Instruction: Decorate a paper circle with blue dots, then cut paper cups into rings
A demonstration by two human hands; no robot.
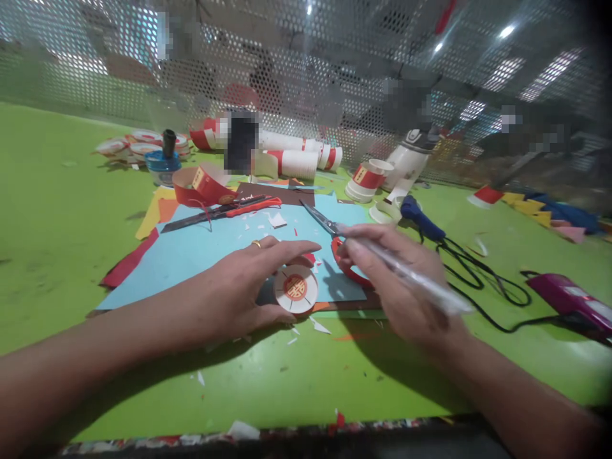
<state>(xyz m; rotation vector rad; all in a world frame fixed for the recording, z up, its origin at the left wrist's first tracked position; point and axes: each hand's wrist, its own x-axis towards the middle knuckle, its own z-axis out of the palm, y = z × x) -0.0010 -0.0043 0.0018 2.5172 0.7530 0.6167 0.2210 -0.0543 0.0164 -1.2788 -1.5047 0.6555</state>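
Observation:
My left hand [243, 274], a ring on one finger, curls around a small round paper cup base [295, 289]. Its white face carries a red-and-gold emblem and short dark marks near the rim. The thumb rests at its lower edge, while the fingers reach over its far side. A clear, pen-like stick [406, 268], smeared by motion, is in my right hand [396, 255]. Scissors with orange handles [340, 250] lie partly behind that hand on a light blue sheet [201, 255]. A second pair of scissors [239, 209] lies farther back.
White-and-red paper cups [296, 162] lie stacked at the back, beside a blue-rimmed container [162, 164]. A cut red cup ring [203, 185] stands behind the sheet. At right are a blue glue gun [421, 218], its black cord and a purple device [571, 299]. Paper scraps litter the green table.

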